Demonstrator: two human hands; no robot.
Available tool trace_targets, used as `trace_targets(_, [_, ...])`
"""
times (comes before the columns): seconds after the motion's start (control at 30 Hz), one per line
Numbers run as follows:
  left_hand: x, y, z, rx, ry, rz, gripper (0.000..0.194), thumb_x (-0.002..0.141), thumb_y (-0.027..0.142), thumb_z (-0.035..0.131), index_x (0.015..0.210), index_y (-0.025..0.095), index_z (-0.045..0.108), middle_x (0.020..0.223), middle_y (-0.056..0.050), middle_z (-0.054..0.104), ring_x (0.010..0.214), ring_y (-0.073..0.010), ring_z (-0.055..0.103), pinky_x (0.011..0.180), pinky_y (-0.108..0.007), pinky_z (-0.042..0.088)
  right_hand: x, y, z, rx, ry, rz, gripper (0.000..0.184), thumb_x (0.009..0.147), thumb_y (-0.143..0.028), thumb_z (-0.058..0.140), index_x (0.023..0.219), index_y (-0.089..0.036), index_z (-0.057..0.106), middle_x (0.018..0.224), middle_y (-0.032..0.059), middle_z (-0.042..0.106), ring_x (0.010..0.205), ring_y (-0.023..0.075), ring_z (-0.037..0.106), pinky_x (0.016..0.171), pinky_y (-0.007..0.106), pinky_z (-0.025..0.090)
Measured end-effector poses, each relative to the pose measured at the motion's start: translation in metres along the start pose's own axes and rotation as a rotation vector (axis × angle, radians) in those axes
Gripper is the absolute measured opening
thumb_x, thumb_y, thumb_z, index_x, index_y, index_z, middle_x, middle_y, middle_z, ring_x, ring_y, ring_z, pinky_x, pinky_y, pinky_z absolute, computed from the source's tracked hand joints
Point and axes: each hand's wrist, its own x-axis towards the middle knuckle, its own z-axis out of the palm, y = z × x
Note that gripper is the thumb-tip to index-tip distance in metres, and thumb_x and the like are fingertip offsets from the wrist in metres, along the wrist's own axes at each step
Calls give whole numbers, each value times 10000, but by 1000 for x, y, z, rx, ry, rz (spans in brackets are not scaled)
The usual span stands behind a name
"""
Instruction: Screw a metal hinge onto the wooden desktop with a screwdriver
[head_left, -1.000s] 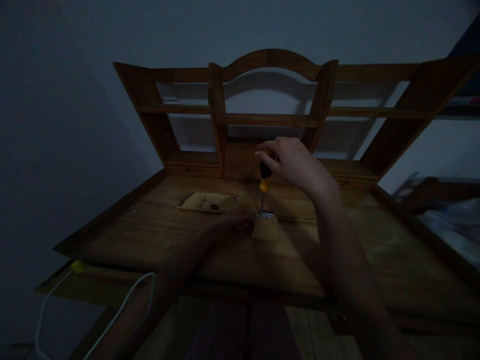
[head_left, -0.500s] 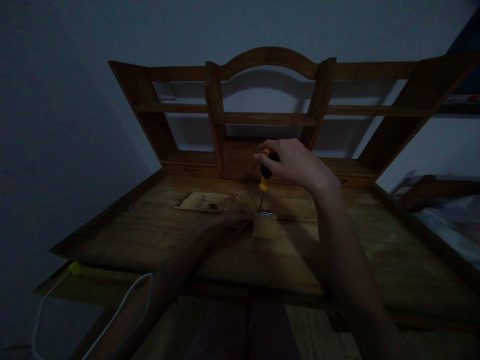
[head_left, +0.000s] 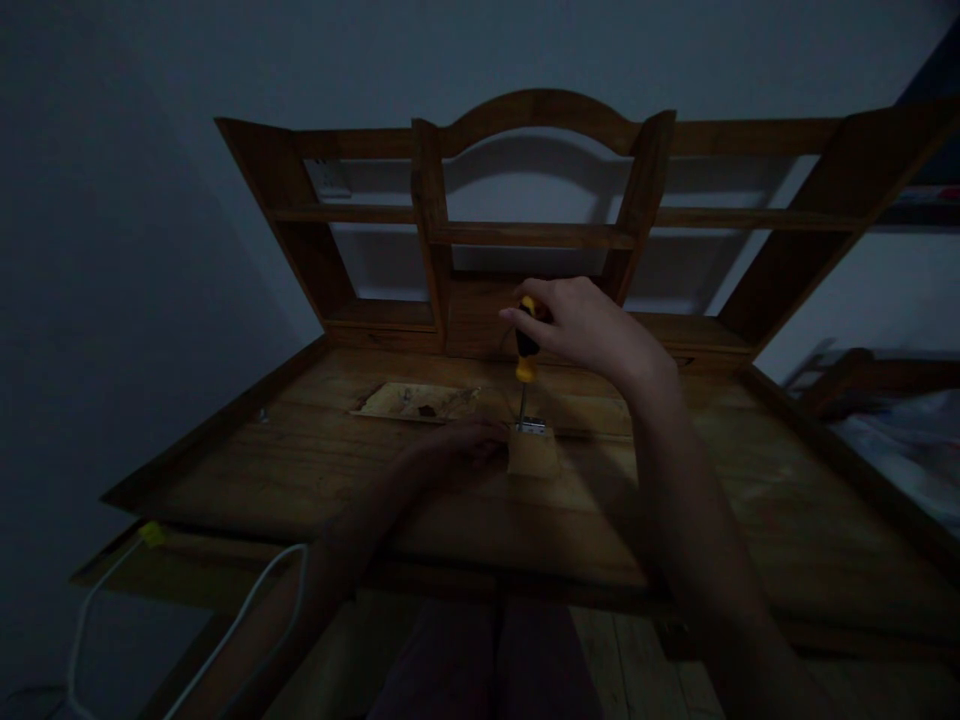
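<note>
My right hand (head_left: 585,325) is wrapped round the top of a yellow-and-black screwdriver (head_left: 526,352) that stands upright. Its tip rests on a small metal hinge (head_left: 531,427) at the top of a small wooden block (head_left: 532,455). My left hand (head_left: 457,448) lies on the wooden desk (head_left: 315,460) just left of the block, fingers curled against its edge and the hinge. In the dim light I cannot make out whether those fingers grip anything.
A wooden shelf unit (head_left: 540,225) rises at the back of the desk. A pale flat board (head_left: 416,402) lies left of the block. A white cable (head_left: 232,625) with a yellow tag (head_left: 152,534) hangs at the front left. A bed (head_left: 900,440) stands at the right.
My right hand has turned slightly on the screwdriver handle and drifted a little left. My left hand and the block stay in place.
</note>
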Motion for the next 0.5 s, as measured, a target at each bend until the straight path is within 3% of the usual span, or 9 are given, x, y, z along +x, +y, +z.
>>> trace_targets(0.17, [1, 3, 2, -52, -64, -51, 421, 785, 469, 852, 689, 196, 546, 553, 82, 375, 490, -66, 289, 466, -220, 256, -2, 1, -1, 20, -15, -33, 447, 1012, -268, 576, 1418, -117, 684, 1423, 178, 726, 1327, 342, 658, 1140, 445, 476])
trace_targets(0.3, [1, 5, 4, -70, -115, -57, 386, 784, 455, 832, 709, 187, 566, 562, 85, 376, 485, -66, 290, 465, -206, 248, -4, 1, -1, 41, -1, -51, 411, 1060, -312, 584, 1425, -154, 686, 1375, 171, 753, 1267, 349, 695, 1122, 490, 491])
trace_targets(0.4, [-2, 7, 5, -85, -75, -37, 327, 795, 417, 819, 745, 179, 600, 574, 84, 381, 493, -68, 300, 471, -203, 237, -2, 2, 2, 33, -5, -53, 357, 1086, -354, 563, 1347, -164, 715, 1291, 166, 780, 1216, 343, 715, 1075, 479, 513])
trace_targets(0.5, [-3, 9, 5, -76, -82, -55, 311, 788, 394, 812, 728, 177, 597, 568, 86, 374, 490, -66, 284, 468, -210, 232, 0, 4, 2, 38, -18, -39, 335, 1031, -292, 596, 1311, -154, 717, 1277, 161, 780, 1199, 336, 718, 1049, 449, 520])
